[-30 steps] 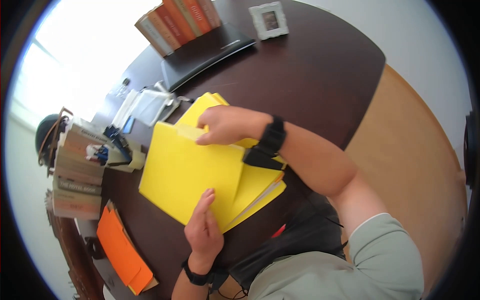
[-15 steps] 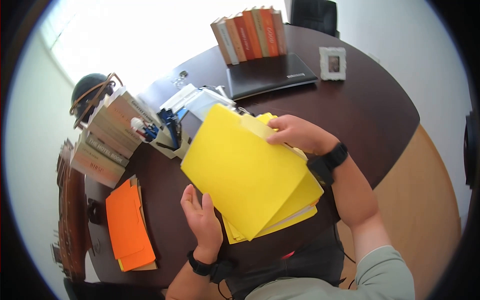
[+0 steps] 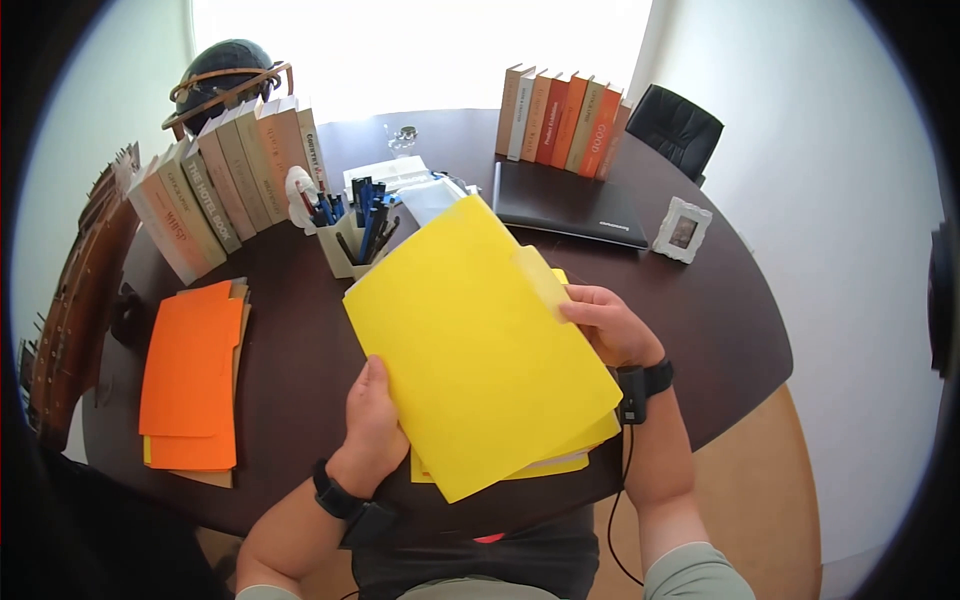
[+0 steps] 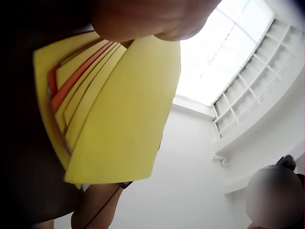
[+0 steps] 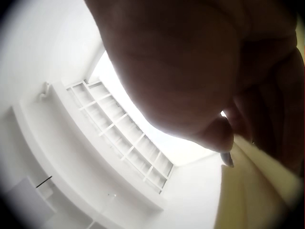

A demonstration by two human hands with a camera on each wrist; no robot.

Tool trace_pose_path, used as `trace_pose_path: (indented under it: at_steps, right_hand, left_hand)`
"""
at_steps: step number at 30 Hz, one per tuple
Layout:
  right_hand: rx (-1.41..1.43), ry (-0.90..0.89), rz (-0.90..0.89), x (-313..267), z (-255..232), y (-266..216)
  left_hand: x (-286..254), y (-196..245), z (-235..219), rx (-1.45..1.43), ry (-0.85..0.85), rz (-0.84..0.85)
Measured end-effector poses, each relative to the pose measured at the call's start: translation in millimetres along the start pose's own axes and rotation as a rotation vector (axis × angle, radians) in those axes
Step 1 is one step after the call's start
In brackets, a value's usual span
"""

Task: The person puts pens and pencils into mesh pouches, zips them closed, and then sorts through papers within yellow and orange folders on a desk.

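Note:
A stack of yellow folders is held in the head view, the top one turned at an angle over the others. The left hand grips its left edge, thumb on the front face. At the right edge, by the pale tab, the right hand pinches the folders between thumb and fingers. In the left wrist view the folders are fanned, with an orange one among the layers. The right wrist view shows the right thumb against the folder edges.
Orange folders lie at the left of the dark table. A pen holder, a row of books, a black laptop, more books and a white photo frame stand farther back.
The head view has turned and levelled. The left hand, apart from the folders half a second ago, now grips their left edge. The top folder is tilted up more towards the person.

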State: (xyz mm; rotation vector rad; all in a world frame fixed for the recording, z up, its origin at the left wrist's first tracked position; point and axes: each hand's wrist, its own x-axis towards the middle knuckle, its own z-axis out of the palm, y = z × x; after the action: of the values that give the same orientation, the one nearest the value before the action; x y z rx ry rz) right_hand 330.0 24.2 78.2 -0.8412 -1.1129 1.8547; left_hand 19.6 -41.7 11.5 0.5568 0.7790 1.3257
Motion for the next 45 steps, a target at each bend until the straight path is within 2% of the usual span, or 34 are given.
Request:
trace_pose_path:
  at_steps: [2, 5, 6, 9, 10, 13, 16, 19, 22, 25, 28, 31, 32, 35, 36, 39, 42, 45]
  right_hand:
    - [-0.005, 0.034, 0.018, 6, -9, 3]
    - [-0.588, 0.197, -0.029, 13, -4, 6]
    - [-0.588, 0.189, -0.033, 13, -5, 7]
    - [-0.865, 0.316, -0.37, 21, 0, 24]
    - [-0.928, 0.329, -0.355, 22, 0, 23]
    - [-1.046, 0.294, -0.506, 22, 9, 19]
    - [-0.968, 0.403, -0.506, 15, 26, 15]
    - [-1.16, 0.37, -0.586, 19, 16, 19]
    - [-1.222, 0.294, -0.67, 25, 12, 26]
    - [-0.62, 0.227, -0.302, 4, 59, 12]
    - [-0.6, 0.07, -0.39, -9, 80, 20]
    - [-0.835, -0.062, -0.506, -25, 106, 18]
    - [-0.921, -0.065, -0.486, -27, 110, 23]
    - [-1.001, -0.09, -0.479, -47, 138, 31]
    - [-0.898, -0.127, -0.493, -49, 141, 42]
    - [-0.994, -0.139, -0.51, -67, 167, 56]
    - [-1.019, -0.182, -0.517, -76, 177, 79]
    - [-1.023, -0.175, -0.529, -78, 190, 104]
  left_hand:
    - [-1, 1, 1, -0.054, -0.021, -0.03]
    - [0, 2, 3, -0.074, -0.028, -0.042]
    - [0, 3, 3, -0.069, -0.023, -0.041]
    - [0, 0, 2, -0.033, -0.041, -0.028]
    - [1, -2, 1, -0.012, -0.047, -0.014]
    - [2, -7, -2, 0.024, -0.042, 0.018]
    - [4, -6, 1, 0.026, -0.023, 0.023]
    - [5, -8, 0, 0.056, -0.015, 0.03]
    - [8, -10, -1, 0.072, -0.004, 0.038]
    - [10, -10, -3, 0.062, -0.009, 0.04]
    - [12, -12, -7, 0.049, -0.045, 0.039]
    - [9, -6, -2, 0.008, -0.106, 0.005]
    - [9, -4, -2, -0.018, -0.142, -0.006]
    - [10, -3, -2, -0.091, -0.192, -0.03]
    - [10, -2, -2, -0.114, -0.197, -0.035]
    - [1, 10, 1, -0.089, -0.205, -0.085]
    - [-18, 36, 20, -0.041, -0.065, -0.228]
    - [-30, 46, 19, -0.041, -0.05, -0.257]
